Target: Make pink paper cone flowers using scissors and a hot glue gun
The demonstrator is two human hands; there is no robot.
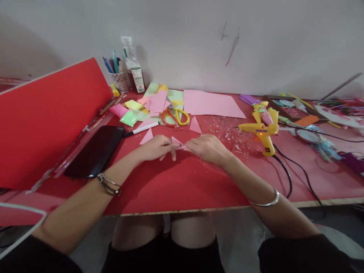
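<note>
My left hand (157, 148) and my right hand (207, 148) meet over the red table (182, 182), both pinched on a small folded pink paper piece (178, 143) between them. Two loose pink paper triangles lie close by, one (146, 137) left of my hands and one (195, 125) just behind them. A black and white marker (141, 129) rests beyond my left hand. Scissors with orange and yellow handles (175, 116) lie behind the triangles.
A yellow glue gun (263, 132) stands at the right, its black cord trailing to the front edge. A large pink sheet (212, 103) lies at the back. A black phone (95, 151) and a raised red board (48, 117) are on the left. Coloured paper scraps, a pen cup and a bottle sit behind.
</note>
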